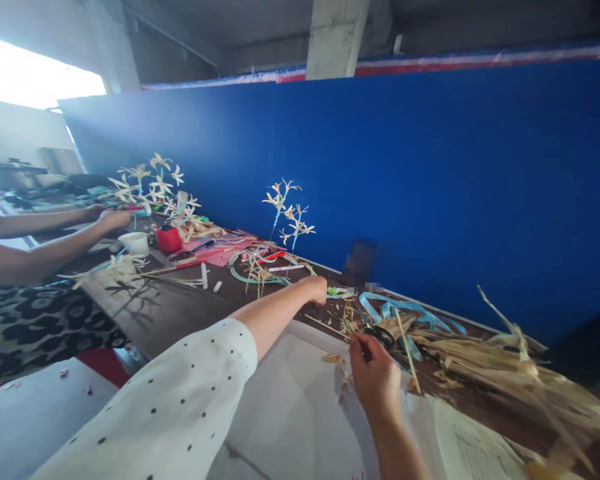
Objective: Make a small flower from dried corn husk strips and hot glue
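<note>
My left hand reaches across to the back of the dark table, its fingers curled and mostly hidden. Just right of it lies a small green object; I cannot tell whether they touch. My right hand is closed in a pinch above white paper, and whatever is between the fingertips is too small to make out. Beyond its knuckles are a black ring-shaped thing and scraps of dried husk. A light blue ribbon lies behind them.
Long dried husks spread over the right side. Pale flowers on blue stems stand against the blue panel. At left, another person's hands work near more flowers, a white cup and a red container.
</note>
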{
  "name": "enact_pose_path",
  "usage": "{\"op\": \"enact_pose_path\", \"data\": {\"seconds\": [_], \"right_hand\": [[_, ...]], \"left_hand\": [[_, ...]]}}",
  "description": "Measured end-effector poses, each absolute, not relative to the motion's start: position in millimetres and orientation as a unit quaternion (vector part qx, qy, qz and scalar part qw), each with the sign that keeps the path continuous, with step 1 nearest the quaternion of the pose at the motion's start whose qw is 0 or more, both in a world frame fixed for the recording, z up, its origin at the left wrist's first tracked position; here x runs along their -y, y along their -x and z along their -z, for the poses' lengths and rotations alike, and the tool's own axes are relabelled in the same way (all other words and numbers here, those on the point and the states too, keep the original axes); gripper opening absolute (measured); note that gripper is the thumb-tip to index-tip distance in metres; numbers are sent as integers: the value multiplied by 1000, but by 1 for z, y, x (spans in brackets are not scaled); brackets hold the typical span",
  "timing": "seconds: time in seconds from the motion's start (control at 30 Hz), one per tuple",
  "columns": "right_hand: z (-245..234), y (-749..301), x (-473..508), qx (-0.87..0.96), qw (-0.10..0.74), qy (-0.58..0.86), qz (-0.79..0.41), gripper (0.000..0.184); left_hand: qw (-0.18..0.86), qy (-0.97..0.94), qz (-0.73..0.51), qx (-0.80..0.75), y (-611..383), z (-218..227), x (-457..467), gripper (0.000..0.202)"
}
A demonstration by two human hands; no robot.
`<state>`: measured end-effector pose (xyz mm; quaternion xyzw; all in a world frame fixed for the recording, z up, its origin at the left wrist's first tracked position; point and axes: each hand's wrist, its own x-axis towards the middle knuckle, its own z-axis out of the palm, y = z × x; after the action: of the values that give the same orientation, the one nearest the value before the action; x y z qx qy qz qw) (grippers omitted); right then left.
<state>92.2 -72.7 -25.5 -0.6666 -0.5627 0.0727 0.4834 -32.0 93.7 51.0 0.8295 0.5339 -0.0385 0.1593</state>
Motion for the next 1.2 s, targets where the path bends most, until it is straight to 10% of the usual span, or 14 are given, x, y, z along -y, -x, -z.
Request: {"op": "enact_pose_path", "data": {"seconds": [0.5,0.8,1.03,1.2], "right_hand": [[9,-88,72,447,564,607,-338,62],[24,-101,69,376,587,629,-344,49],[18,-95,72,462,534,671,-226,43],[24,-91,73,514,509,659,-207,39]], "left_hand": [[349,-840,-46,-414,46,-63,-26,27],[335,-871,-18,-358,19,-69,-23,21],[-85,-945,-113,-296,-10,-66,-103,43],[-141,-954,-94,-246,-18,-36,-133,51]]}}
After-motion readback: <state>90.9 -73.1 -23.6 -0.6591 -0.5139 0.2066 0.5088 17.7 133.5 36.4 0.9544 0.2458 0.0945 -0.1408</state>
